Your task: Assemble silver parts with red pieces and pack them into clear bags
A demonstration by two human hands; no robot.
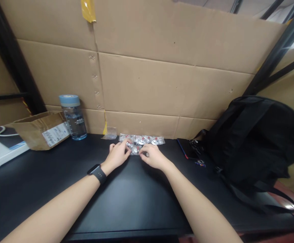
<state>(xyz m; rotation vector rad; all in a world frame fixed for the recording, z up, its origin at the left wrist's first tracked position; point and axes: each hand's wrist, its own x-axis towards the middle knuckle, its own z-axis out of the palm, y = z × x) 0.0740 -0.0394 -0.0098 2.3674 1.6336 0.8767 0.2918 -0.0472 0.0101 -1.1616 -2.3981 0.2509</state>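
Note:
Both my arms reach far across a black table (126, 199). My left hand (118, 154), with a black watch on its wrist, and my right hand (154, 157) meet at a small clear packet (135, 150) with red and white contents, pinching it from either side. Behind it, a row of several similar clear packets (144, 139) lies against the cardboard wall. One empty-looking clear bag (109, 135) lies just left of the row.
A blue-capped water bottle (73, 117) and a torn brown paper bag (42, 130) stand at the back left. A black backpack (255, 141) fills the right side, with a dark flat device (187, 149) and keys beside it. Cardboard sheets (162, 74) wall the back.

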